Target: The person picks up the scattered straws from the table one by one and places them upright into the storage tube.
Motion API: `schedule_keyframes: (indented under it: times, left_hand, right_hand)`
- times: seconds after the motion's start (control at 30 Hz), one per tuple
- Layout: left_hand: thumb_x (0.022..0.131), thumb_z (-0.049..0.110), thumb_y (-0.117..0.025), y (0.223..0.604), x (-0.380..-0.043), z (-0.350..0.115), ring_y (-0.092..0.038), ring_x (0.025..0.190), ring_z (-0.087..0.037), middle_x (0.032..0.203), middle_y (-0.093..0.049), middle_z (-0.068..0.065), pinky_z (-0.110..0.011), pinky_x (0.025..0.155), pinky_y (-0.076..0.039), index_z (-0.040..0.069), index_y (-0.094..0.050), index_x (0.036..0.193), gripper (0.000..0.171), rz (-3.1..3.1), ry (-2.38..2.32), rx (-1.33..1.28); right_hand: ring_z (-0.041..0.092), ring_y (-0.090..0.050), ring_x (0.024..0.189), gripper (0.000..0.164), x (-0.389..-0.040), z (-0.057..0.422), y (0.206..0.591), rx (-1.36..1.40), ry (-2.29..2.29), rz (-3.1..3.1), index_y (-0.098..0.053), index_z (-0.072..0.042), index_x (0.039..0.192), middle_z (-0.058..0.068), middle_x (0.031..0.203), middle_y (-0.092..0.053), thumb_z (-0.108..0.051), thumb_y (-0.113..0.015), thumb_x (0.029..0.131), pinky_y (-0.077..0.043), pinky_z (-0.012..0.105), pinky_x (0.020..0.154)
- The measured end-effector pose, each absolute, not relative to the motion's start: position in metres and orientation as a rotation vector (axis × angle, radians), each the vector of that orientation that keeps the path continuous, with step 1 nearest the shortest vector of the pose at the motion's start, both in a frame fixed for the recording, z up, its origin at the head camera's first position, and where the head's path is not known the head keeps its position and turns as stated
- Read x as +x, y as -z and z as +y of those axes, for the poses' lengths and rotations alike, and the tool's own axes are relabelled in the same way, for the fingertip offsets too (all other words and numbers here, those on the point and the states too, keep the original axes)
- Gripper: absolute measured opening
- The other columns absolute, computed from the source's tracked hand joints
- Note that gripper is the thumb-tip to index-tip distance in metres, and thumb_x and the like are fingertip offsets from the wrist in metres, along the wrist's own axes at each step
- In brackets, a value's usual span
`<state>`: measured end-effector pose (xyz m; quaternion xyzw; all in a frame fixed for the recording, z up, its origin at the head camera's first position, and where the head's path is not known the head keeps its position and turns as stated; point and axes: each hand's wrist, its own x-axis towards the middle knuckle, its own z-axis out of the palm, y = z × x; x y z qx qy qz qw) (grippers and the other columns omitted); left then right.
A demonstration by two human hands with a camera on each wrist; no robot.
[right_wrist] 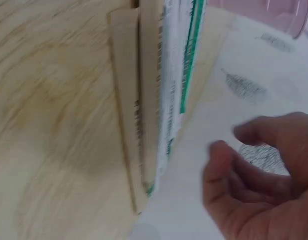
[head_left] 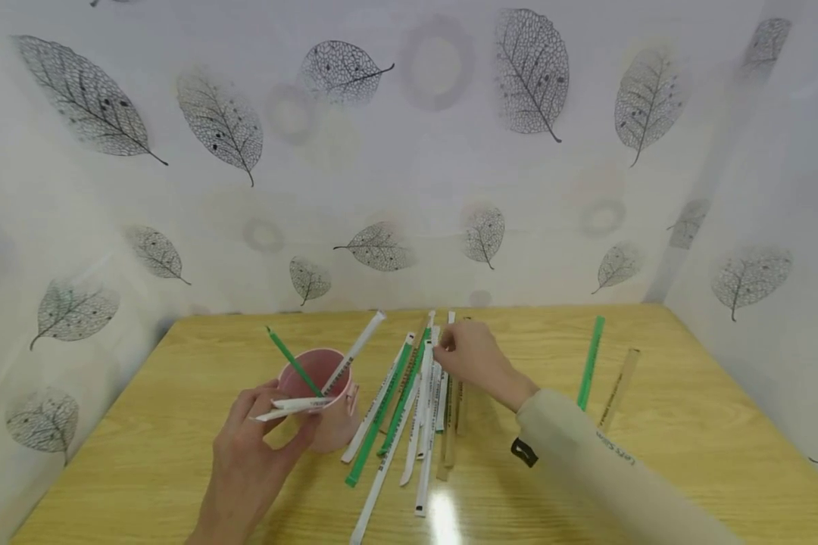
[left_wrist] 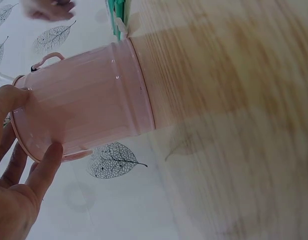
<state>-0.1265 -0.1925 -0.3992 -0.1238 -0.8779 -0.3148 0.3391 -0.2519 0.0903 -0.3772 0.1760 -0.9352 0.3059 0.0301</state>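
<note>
A pink bucket (head_left: 334, 433) stands upright on the table, and my left hand (head_left: 251, 448) grips it near its rim, thumb and fingers spread around the wall. From it stick out a green paper-wrapped straw (head_left: 291, 359) and a white one (head_left: 363, 342); more white straws (head_left: 296, 406) lean low over the rim by my fingers. To its right lies a loose pile of wrapped straws in white, green (head_left: 380, 415) and brown (right_wrist: 126, 90). Over the pile's far end hovers my right hand (head_left: 479, 362), fingers loosely curled, thumb and index finger apart, nothing visible between them.
Apart from the pile, a green straw (head_left: 590, 365) and a brown straw (head_left: 619, 389) lie on the right of the wooden table (head_left: 695, 446). A leaf-patterned cloth (head_left: 409, 174) rises behind the table. Beside the right cuff is a small black object (head_left: 523, 452).
</note>
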Motion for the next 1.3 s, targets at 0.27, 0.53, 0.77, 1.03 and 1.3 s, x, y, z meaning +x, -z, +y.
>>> schedule_keyframes:
  times: [0.27,0.53,0.77,1.03,1.3]
  left_hand:
    - [0.067,0.009,-0.084,0.4,-0.127,-0.193,-0.061,0.103,-0.029,0.112,-0.056,-0.016,-0.002,0.08,-0.045,0.003,-0.063,0.109,0.047,-2.275,0.828,-0.328]
    - [0.067,0.011,-0.085,0.399,-0.126,-0.192,-0.061,0.104,-0.028,0.113,-0.055,-0.016,-0.001,0.081,-0.045,0.004,-0.064,0.107,0.046,-2.284,0.835,-0.318]
    - [0.068,0.011,-0.084,0.398,-0.127,-0.192,-0.061,0.104,-0.029,0.113,-0.056,-0.016,0.002,0.082,-0.041,0.003,-0.063,0.11,0.048,-2.291,0.817,-0.322]
    - [0.067,0.01,-0.084,0.398,-0.127,-0.192,-0.061,0.103,-0.029,0.112,-0.056,-0.016,0.002,0.082,-0.041,0.003,-0.063,0.109,0.047,-2.286,0.82,-0.322]
    - [0.067,0.009,-0.084,0.398,-0.127,-0.192,-0.062,0.101,-0.029,0.109,-0.057,-0.016,0.002,0.081,-0.041,0.004,-0.064,0.106,0.044,-2.277,0.808,-0.321]
  right_hand:
    - [0.007,-0.038,0.041,0.03,-0.26,0.1,0.4,0.383,-0.851,-3.221,-0.057,-0.008,0.058,-0.003,0.046,-0.048,-0.019,-0.07,0.082,-0.029,0.017,0.036]
    - [0.009,-0.044,0.043,0.018,-0.26,0.098,0.398,0.326,-0.837,-3.298,-0.062,-0.004,0.079,0.003,0.056,-0.057,-0.017,-0.073,0.078,-0.035,0.018,0.037]
    - [0.011,-0.046,0.042,0.016,-0.26,0.103,0.399,0.239,-0.904,-3.31,-0.058,-0.004,0.077,0.004,0.059,-0.057,-0.013,-0.071,0.077,-0.037,0.019,0.036]
    - [0.01,-0.045,0.04,0.032,-0.262,0.118,0.399,0.212,-0.986,-3.235,-0.056,-0.007,0.054,0.002,0.047,-0.056,-0.02,-0.071,0.08,-0.037,0.019,0.038]
    - [0.013,-0.065,0.06,0.016,-0.258,0.128,0.373,0.317,-1.244,-2.973,-0.067,-0.005,0.091,0.006,0.078,-0.069,-0.019,-0.065,0.084,-0.054,0.026,0.056]
